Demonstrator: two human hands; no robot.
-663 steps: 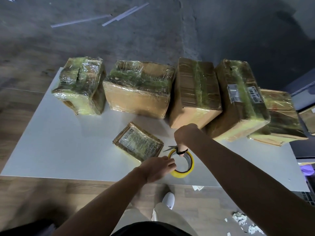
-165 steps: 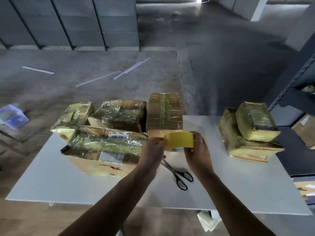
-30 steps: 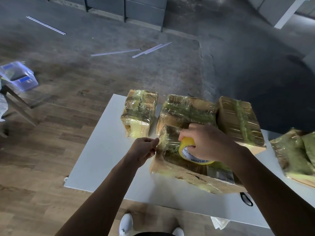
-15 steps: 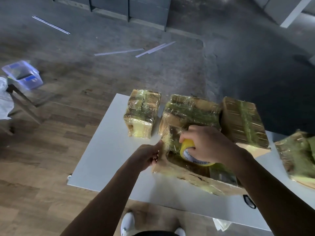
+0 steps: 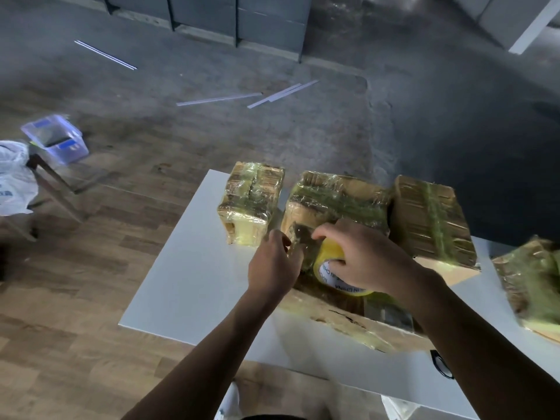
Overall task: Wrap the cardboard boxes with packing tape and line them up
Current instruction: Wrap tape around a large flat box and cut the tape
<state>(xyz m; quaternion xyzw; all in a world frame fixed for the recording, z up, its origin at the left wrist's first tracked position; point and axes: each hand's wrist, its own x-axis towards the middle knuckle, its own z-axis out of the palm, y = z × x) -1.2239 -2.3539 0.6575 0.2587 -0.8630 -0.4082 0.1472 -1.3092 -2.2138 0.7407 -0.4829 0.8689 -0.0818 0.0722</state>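
Observation:
A long cardboard box [image 5: 348, 316] lies near the front of the white table [image 5: 188, 277], partly wrapped in clear yellowish tape. My right hand [image 5: 366, 259] grips a yellow tape roll [image 5: 328, 265] on top of the box. My left hand [image 5: 274, 265] pinches the loose tape end at the box's left end. Behind stand three wrapped boxes in a row: a small one [image 5: 251, 204], a middle one [image 5: 336, 201] and a right one [image 5: 430, 216].
More wrapped boxes [image 5: 533, 280] sit at the table's right edge. Black scissors [image 5: 442, 363] lie by the front edge, mostly hidden by my right arm. A clear plastic bin [image 5: 57, 137] and a white bag [image 5: 13, 177] are on the floor at left.
My left hand has moved right, closer to the roll, still on the tape end. My right hand keeps the roll on the box. The camera view has shifted slightly.

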